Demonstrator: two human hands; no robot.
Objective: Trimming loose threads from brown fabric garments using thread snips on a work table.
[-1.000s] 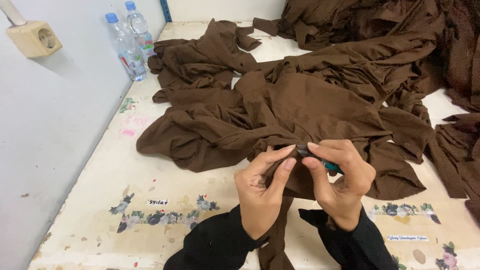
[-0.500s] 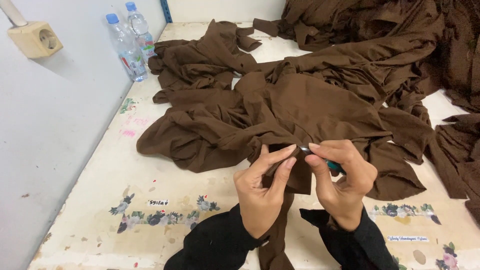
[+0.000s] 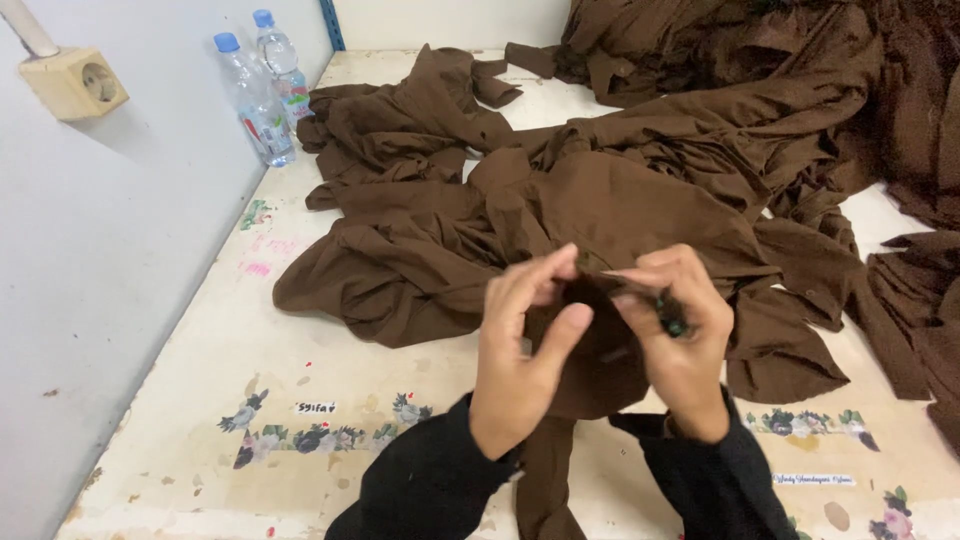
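Brown cloth is bunching up between both hands right now. The left hand [image 3: 520, 350] is pinching a fold of the soft brown cotton garment [image 3: 600, 230] between thumb and fingertips, so that grip is pressed together on the cloth. The right hand [image 3: 680, 340] is also pinching the same fold, and it is holding a small dark tool with a green tip [image 3: 672, 318] tucked against its fingers. What the tool is I cannot tell; it is too small.

Compared with a moment ago, the hands are sitting a little closer to the camera and closer to each other, and the fingers of the left hand are curling more tightly over the cloth. The fold looks more gathered than before. My guess is the hands are working on one tiny spot of the cloth, maybe a thread.

The garment is lying spread across the middle of the white painted table [image 3: 200, 400], with its near end lifted into the hands. More brown cloth in a big pile [image 3: 800, 90] is filling the far right side and touching the garment. Two clear plastic water bottles with blue caps [image 3: 265, 85] are standing at the far left, near the grey wall [image 3: 90, 260], well apart from the hands. Bare table is showing to the left and in front, so that is the open room. The right side is crowded.
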